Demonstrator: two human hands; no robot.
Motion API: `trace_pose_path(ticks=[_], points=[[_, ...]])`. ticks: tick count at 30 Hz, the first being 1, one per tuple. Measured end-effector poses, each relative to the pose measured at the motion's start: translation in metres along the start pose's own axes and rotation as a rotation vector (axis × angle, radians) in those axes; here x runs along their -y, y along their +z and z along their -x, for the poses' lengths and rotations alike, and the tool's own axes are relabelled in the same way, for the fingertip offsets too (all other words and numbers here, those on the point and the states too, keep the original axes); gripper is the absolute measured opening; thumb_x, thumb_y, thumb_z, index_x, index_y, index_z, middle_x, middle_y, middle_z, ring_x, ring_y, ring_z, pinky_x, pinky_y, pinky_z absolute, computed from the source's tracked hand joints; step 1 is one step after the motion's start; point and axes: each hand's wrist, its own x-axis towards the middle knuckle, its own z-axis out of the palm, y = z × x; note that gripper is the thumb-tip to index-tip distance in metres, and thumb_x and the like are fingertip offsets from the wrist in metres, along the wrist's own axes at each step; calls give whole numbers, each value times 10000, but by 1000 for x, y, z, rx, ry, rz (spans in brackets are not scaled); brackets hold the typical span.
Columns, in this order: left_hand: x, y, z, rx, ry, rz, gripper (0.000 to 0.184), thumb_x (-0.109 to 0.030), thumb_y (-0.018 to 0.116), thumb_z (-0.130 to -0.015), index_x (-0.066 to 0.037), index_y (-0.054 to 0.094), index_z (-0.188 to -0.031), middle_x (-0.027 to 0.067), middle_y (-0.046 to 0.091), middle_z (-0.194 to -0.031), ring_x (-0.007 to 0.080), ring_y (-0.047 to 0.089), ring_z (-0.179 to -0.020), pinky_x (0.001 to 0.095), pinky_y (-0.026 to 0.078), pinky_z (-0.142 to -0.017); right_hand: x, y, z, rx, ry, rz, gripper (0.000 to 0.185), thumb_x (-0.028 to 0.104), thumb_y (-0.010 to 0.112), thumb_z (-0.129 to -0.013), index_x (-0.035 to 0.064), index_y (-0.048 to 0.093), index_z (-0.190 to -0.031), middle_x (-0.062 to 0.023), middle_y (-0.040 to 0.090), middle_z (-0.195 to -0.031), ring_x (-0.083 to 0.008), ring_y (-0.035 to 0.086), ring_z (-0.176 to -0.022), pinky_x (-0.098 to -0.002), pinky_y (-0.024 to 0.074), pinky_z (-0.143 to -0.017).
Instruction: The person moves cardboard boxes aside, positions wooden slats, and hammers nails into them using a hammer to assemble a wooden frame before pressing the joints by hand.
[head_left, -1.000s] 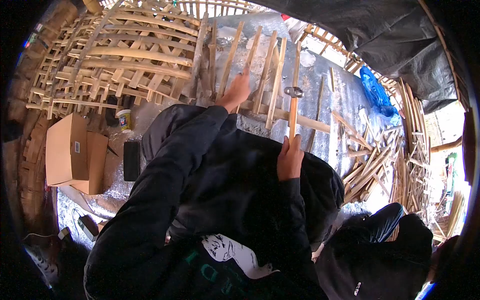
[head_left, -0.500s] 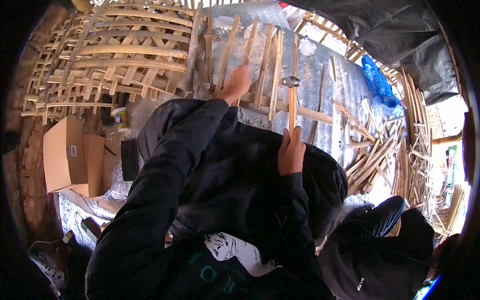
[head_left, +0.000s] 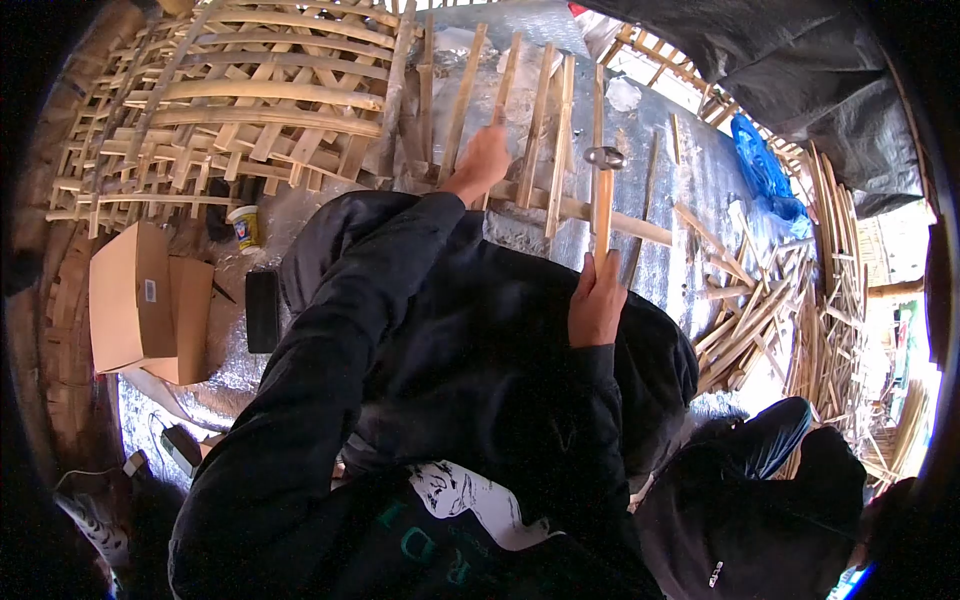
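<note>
My right hand [head_left: 598, 303] is closed round the lower part of a hammer's wooden handle. The hammer [head_left: 604, 205] points away from me, its metal head uppermost over the row of strips. My left hand [head_left: 481, 163] is closed at the near part of a bamboo strip [head_left: 508, 75]; the fingertips are hidden. More bamboo strips [head_left: 537, 125] lie side by side to its right, pointing away from me. They cross a bamboo crosspiece [head_left: 630, 229] that runs from near my left hand towards the right.
A woven bamboo panel [head_left: 270, 90] stands at upper left. Below it are a small tub [head_left: 243, 228], a cardboard box [head_left: 130, 300] and a dark flat object [head_left: 262, 312]. Loose bamboo pieces [head_left: 745, 325] and a blue plastic bag [head_left: 765, 180] lie right. Another person [head_left: 750, 510] sits at lower right.
The hammer in my right hand has shifted slightly right relative to the strips. My left hand stays at its strip. The whole view has moved a little.
</note>
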Motion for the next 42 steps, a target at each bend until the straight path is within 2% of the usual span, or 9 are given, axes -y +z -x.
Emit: trace_pose_path(ticks=[2,5,18,20,22,24,34,37,42], points=[[1,5,-4,5,13,-13,725,-22,540,-832,25,255,-1496,317,646,-876,485,645,-811,555,521,-722,-9,10,2,17,26,15,213,189,511,-1004,-12,440,-1021,-316,575,-731,-535,561,-711,-575,394,-576],[5,7,-4,-2,45,7,727,-22,542,-830,38,251,-1494,310,649,-864,479,646,-800,552,524,-715,-38,29,18,300,218,137,187,160,491,-1002,-17,435,-1023,-339,602,-810,-535,586,-794,-590,421,-628],[5,6,-7,-75,94,-6,723,-30,558,-817,51,282,-1481,287,644,-797,457,639,-740,558,505,-654,-5,11,3,-55,9,-9,224,184,499,-1015,-9,404,-1081,-303,589,-677,-515,598,-656,-537,399,-480],[3,8,-8,-106,98,-33,724,-33,559,-816,54,280,-1479,287,639,-768,454,637,-707,555,505,-634,-26,23,15,-7,77,12,235,199,484,-1018,9,406,-1132,-306,601,-702,-513,615,-702,-545,441,-514],[5,11,-8,-125,129,-30,719,-31,556,-819,57,281,-1477,290,635,-755,455,634,-691,553,504,-624,-38,27,21,292,93,183,223,220,466,-1020,37,411,-1135,-317,618,-755,-515,625,-766,-571,470,-571],[8,10,-9,-147,157,-35,714,-29,554,-821,61,282,-1475,292,631,-742,456,632,-676,552,503,-614,-39,29,22,299,186,188,209,239,454,-1021,57,417,-1117,-314,630,-802,-523,618,-810,-598,470,-612],[11,11,-8,-139,93,25,657,2,555,-802,42,388,-1436,298,631,-776,450,630,-698,543,502,-638,3,8,5,-77,23,-13,216,214,487,-1016,12,411,-1027,-294,592,-673,-495,609,-663,-554,451,-507],[8,13,-11,-145,100,3,665,9,559,-801,42,379,-1440,303,627,-771,453,630,-700,539,503,-637,-34,31,17,236,241,169,189,175,483,-1005,5,411,-1046,-342,604,-784,-540,590,-767,-600,418,-600],[1,4,-6,-82,102,-22,700,-14,541,-824,32,301,-1480,305,636,-792,467,640,-747,541,516,-665,-49,33,15,234,186,157,191,170,499,-998,8,413,-1051,-336,607,-791,-545,582,-793,-596,422,-616]])
